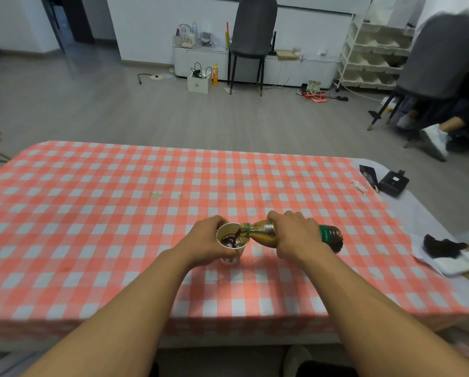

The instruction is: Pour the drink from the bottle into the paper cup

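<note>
Near table's front edge, right hand (295,236) tipping bottle (266,233) into paper cup (232,244)

1. The bottle (304,236) carried a green label (326,235) with pale lettering, too blurred to read.
2. The cup (232,244) showed purple marks low down, illegible.

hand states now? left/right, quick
Left hand: closed around the paper cup, steadying it on the table.
Right hand: closed on the bottle, tipped over, pouring into the cup.
</note>
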